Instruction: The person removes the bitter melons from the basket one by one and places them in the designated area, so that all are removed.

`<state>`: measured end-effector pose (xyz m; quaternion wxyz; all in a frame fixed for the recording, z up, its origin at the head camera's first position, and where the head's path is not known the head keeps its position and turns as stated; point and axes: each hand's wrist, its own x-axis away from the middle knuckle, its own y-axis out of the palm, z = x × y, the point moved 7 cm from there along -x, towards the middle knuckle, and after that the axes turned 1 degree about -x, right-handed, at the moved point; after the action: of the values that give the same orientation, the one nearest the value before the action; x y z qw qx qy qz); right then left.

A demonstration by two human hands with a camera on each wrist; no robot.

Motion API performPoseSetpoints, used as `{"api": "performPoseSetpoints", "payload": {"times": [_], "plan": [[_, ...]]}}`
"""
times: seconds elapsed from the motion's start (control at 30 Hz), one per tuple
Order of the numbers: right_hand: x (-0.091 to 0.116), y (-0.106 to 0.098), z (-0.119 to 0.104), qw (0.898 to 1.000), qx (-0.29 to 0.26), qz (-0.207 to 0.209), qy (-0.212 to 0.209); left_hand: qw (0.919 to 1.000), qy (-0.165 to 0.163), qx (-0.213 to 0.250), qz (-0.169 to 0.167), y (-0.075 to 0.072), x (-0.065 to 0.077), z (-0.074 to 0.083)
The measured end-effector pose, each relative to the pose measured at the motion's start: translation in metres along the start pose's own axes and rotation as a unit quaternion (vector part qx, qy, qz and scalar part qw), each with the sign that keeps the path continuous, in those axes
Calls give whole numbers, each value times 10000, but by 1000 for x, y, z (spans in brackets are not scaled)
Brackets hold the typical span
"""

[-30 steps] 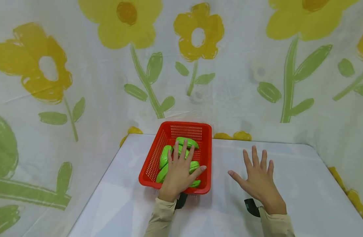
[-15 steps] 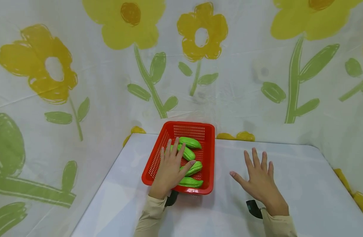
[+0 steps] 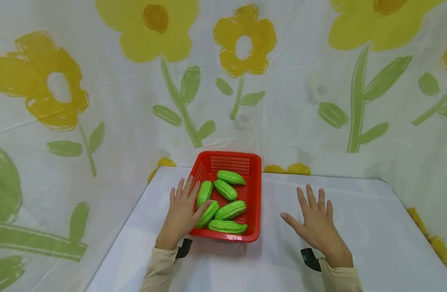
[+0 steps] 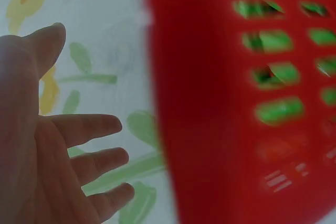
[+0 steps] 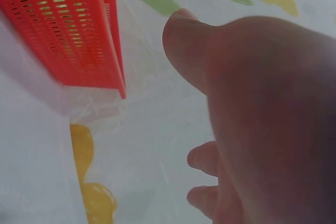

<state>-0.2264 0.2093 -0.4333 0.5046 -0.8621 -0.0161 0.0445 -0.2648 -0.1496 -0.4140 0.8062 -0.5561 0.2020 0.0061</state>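
A red plastic basket [image 3: 257, 194] with perforated walls stands on the table, holding several green ribbed vegetables that look like bitter gourds [image 3: 230, 210]. My left hand [image 3: 180, 215] hovers over the basket's left side with fingers spread, its thumb overlapping a gourd in the head view. The left wrist view shows that hand [image 4: 68, 156] apart from the basket wall [image 4: 199, 103], holding nothing. To the right of the basket, my right hand [image 3: 318, 225] is spread above the table, also holding nothing. In the right wrist view its thumb [image 5: 186, 45] points towards the basket [image 5: 89, 51].
The white table [image 3: 281, 259] extends on both sides of the basket. Behind and to the left hangs a white cloth [image 3: 289, 101] printed with yellow flowers and green leaves. A dark device [image 3: 311, 259] sits at the right wrist, another [image 3: 184, 248] at the left.
My left hand has moved left from over the middle of the basket to its left side, uncovering the gourds. The right hand stays almost in place.
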Motion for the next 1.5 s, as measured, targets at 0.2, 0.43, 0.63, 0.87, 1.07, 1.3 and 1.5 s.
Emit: {"api": "performPoseSetpoints", "payload": {"times": [0.2, 0.43, 0.63, 0.87, 1.07, 1.3, 1.5], "plan": [[0, 0, 1, 10000, -22, -11, 65, 9999, -115, -90, -55, 5, 8, -22], [0, -2, 3, 9999, -93, -7, 86, 9996, -231, -18, -172, 13, 18, -34], [-1, -1, 2, 9999, -97, 29, 47, 9986, -356, -157, -346, 20, 23, -46], [-1, 0, 2, 9999, -120, -23, 102, 9979, -351, 382, -396, 25, 27, -50], [-2, -1, 0, 9999, -97, 23, 50, 9943, -506, 735, -580, 29, 23, -51], [-3, -2, -2, 9999, -109, 81, 44, 9936, -535, 766, -638, 32, 21, -48], [-5, -9, -9, 9994, -116, 298, -142, 9941, -500, 792, -545, 33, 19, -43]]}}
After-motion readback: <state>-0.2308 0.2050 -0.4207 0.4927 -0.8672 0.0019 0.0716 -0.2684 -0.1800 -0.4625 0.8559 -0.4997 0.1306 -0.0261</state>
